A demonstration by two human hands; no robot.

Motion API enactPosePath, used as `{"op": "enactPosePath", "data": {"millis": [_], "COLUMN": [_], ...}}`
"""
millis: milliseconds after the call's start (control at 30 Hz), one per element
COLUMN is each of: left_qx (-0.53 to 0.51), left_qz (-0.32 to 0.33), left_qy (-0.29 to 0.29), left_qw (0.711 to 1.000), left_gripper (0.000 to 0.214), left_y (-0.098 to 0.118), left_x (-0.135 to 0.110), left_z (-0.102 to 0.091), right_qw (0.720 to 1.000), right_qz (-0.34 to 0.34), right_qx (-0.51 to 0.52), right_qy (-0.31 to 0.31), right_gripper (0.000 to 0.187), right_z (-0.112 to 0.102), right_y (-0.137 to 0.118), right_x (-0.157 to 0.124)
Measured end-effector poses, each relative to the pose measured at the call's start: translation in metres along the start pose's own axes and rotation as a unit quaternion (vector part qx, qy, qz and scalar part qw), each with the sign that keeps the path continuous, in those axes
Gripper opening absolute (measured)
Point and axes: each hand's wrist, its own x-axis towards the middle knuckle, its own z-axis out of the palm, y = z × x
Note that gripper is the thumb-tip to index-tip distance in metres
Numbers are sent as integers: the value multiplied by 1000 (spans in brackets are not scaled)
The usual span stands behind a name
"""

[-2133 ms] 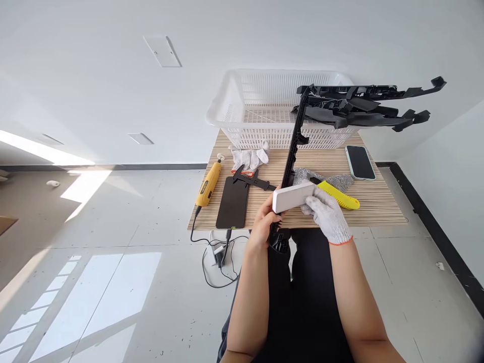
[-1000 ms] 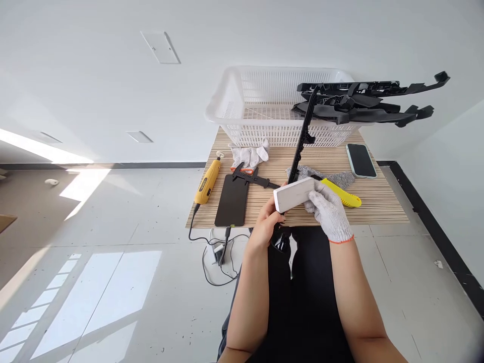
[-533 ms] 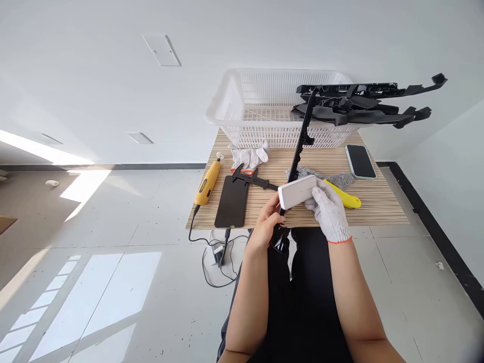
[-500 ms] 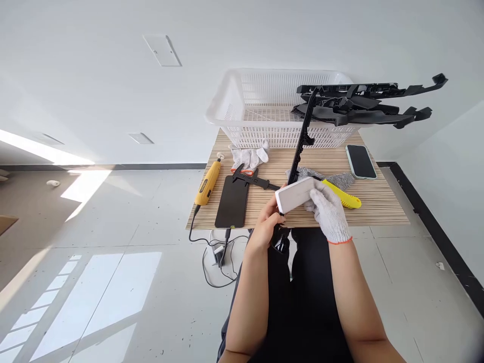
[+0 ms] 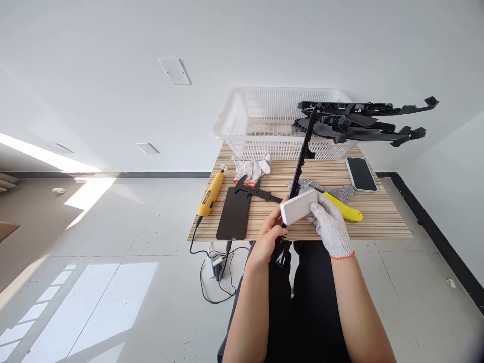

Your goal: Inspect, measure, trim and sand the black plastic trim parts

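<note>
My bare left hand is wrapped round the lower part of a long, narrow black plastic trim piece, which slants up and away over the table. In my right hand, gloved in white knit with an orange cuff, is a white rectangular block with a greyish flat face. The block lies across the trim piece close to my left fingers and hides part of it. Whether the two touch, I cannot tell. Beside the right glove lies a yellow-handled tool, partly on a grey knit glove.
A white plastic basket at the back holds several black trim pieces jutting out right. On the table lie a yellow rotary tool, a dark tablet, black calipers, white gloves and a phone. Cables hang below.
The view has tilted up, so everything sits lower in the picture. Both hands keep their holds on the trim piece and the block, with little change between them.
</note>
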Motion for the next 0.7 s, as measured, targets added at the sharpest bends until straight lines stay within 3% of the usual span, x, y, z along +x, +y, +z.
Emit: {"op": "enactPosePath", "data": {"millis": [67, 233, 333, 467, 633, 700], "left_qx": [-9, 7, -6, -15, -11, -2], "left_qz": [4, -5, -4, -12, -12, -16], "left_qy": [-10, 5, -10, -1, 3, 14], "left_qw": [1000, 1000, 1000, 1000, 1000, 1000], "left_gripper": [77, 75, 76, 74, 72, 70], "left_y": [0, 1, 1, 0, -3, -3], "left_x": [0, -1, -1, -1, 0, -1], "left_z": [0, -1, -1, -1, -2, -2], "right_qw": [999, 1000, 999, 1000, 999, 999], "right_qz": [-13, 2, -14, -8, -19, -10], "right_qx": [9, -21, 6, 9, 37, 29], "right_qy": [28, 2, 40, 3, 21, -15], "right_gripper": [43, 43, 44, 41, 37, 35], "right_z": [0, 1, 2, 4, 3, 1], "right_y": [0, -1, -2, -3, -1, 1], "right_x": [0, 1, 1, 3, 3, 3]}}
